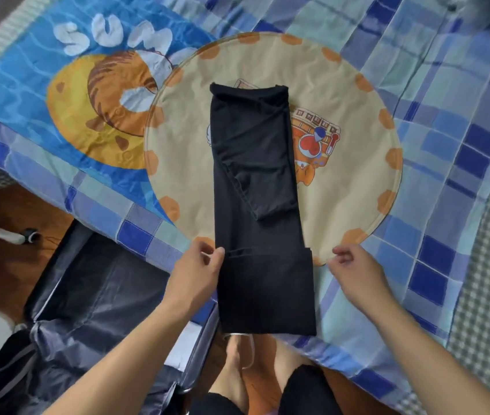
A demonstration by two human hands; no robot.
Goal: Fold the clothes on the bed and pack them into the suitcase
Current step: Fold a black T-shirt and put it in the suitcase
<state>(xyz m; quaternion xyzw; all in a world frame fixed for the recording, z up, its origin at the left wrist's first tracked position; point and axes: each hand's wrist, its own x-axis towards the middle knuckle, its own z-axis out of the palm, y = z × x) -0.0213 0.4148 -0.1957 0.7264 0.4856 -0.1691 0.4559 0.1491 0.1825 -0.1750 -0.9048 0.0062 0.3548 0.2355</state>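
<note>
The left hand (195, 265) is placed at the left edge of the black garment (255, 187), thumb and forefinger closed in a pinch that appears to take the fabric edge. The right hand (354, 268) is held just beside the garment's right edge, fingers loosely curled, with nothing gripped.

The garment is laid as a long narrow strip, already folded lengthwise. Its far part rests on a round beige cushion (357, 94); its near end overhangs the edge of the bed (462, 151). The suitcase (94, 295) lies open on the floor, below and to the left of the bed edge.

Probable faults from this position:
- With only one edge pinched, the strip is likely to be skewed when lifted, and the lengthwise fold opened.
- The overhanging end may be dragged off the bed by its own weight.
- An inner flap, visible near the middle, may be displaced if the next fold is made unevenly.
</note>
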